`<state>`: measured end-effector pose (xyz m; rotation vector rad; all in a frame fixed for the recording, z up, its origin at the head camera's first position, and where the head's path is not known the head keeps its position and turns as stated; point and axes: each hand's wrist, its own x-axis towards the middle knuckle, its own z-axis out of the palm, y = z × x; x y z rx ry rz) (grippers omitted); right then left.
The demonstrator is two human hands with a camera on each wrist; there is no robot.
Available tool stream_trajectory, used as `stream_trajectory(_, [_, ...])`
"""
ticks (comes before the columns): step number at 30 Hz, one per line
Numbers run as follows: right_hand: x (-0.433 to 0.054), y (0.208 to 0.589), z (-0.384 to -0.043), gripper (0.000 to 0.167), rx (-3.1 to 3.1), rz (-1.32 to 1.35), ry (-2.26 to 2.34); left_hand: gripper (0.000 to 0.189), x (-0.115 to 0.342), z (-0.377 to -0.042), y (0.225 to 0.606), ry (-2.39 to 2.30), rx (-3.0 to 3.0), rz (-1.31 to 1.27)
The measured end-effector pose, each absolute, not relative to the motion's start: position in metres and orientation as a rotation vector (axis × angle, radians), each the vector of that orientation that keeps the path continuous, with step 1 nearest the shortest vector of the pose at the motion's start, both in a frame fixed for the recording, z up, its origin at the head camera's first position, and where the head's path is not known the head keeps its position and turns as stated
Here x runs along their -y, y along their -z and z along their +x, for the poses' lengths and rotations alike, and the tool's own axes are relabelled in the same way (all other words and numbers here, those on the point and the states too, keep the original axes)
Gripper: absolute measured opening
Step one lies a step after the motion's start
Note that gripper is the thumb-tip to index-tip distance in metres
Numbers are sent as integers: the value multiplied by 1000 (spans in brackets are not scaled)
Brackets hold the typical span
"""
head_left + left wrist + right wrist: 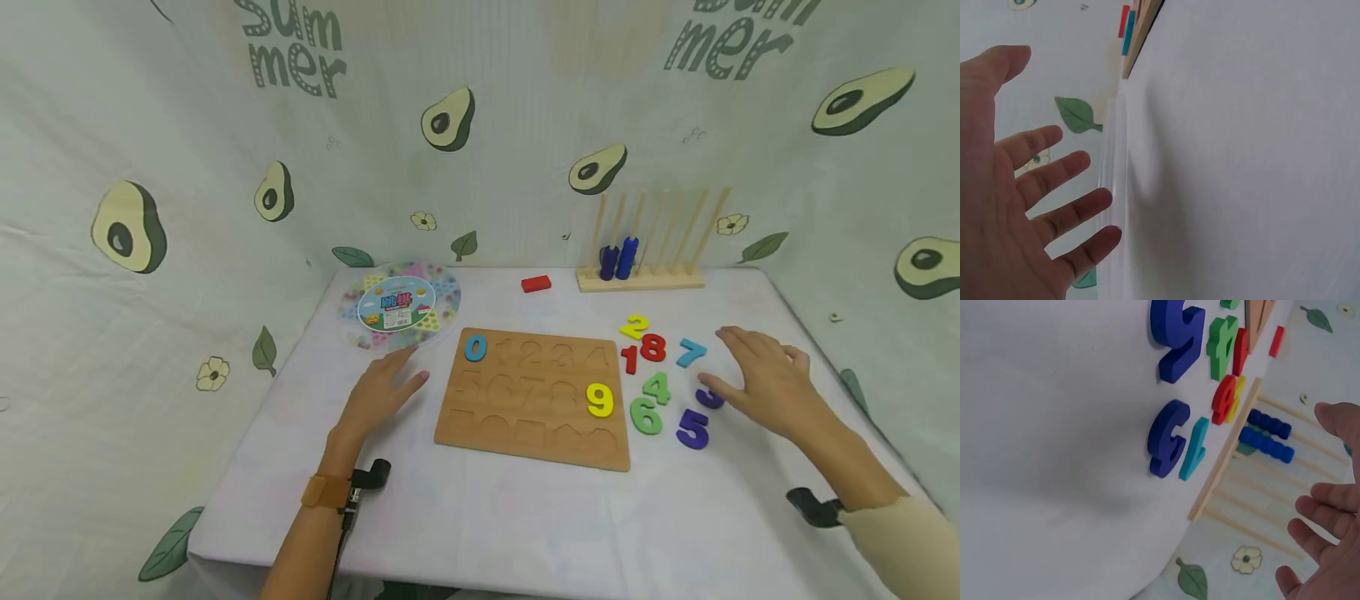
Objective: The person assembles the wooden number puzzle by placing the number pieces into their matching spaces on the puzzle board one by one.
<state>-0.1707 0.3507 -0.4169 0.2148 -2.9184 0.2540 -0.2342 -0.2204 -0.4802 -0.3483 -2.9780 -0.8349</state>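
Note:
My left hand (377,392) hovers with spread fingers between the round clear-lidded package (442,287) and the wooden number board (525,433). It holds nothing; in the left wrist view its fingers (1079,209) are extended. The board carries a blue 0 (475,347) at its upper left and a yellow 9 (600,400) on its right side. Over the right of the table, my right hand (776,387) is also empty, fingers loosely spread. Nearest to it lies the purple 3 (1169,439), partly covered by the thumb in the head view, with the blue 7 (691,352) close by.
Right of the board lie a purple 5 (693,429), green 6 (646,416), green 4 (657,388), red 1 (629,360), red 8 (653,347) and yellow 2 (633,326). Behind stand a peg rack (641,282) with blue beads and a red block (536,284).

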Motion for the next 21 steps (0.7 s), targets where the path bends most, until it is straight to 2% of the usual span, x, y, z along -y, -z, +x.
stream_trajectory(11, [-317, 430, -197, 74, 2978, 298, -309, 60, 195, -251, 492, 1091, 2979, -613])
stream_trajectory(21, [-309, 440, -213, 70, 3040, 344, -342, 56, 201, -252, 507, 1049, 3002, -745])
